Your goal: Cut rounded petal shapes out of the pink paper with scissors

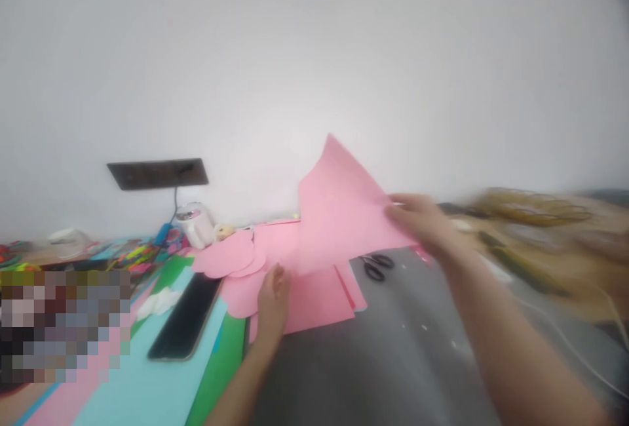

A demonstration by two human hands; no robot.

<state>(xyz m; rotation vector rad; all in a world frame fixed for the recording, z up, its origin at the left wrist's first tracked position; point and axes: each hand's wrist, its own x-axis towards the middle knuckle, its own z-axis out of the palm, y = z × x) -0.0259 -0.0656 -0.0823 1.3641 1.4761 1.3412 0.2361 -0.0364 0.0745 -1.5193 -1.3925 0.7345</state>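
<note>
A sheet of pink paper [344, 206] stands raised and tilted above the table, one corner pointing up. My right hand [415, 216] pinches it at its right edge, thumb and fingers closed. My left hand [273, 298] is at the sheet's lower left, fingers curled together; blur hides whether paper is between them. Under the raised sheet lies more pink paper [314, 311], partly covered. Rounded pink paper cutouts [228, 255] overlap in a pile left of my left hand. Scissors [376, 267] with black handles rest on the grey mat, their blades mostly hidden by the raised sheet.
A black phone [187, 321] lies on light blue paper [142, 373], beside crumpled white tissue [157, 303]. Behind are a white cup [195, 226] and a wall socket strip [158, 174]. Small scraps dot the grey mat [373, 373]. A woven yellowish item [531, 206] sits at right.
</note>
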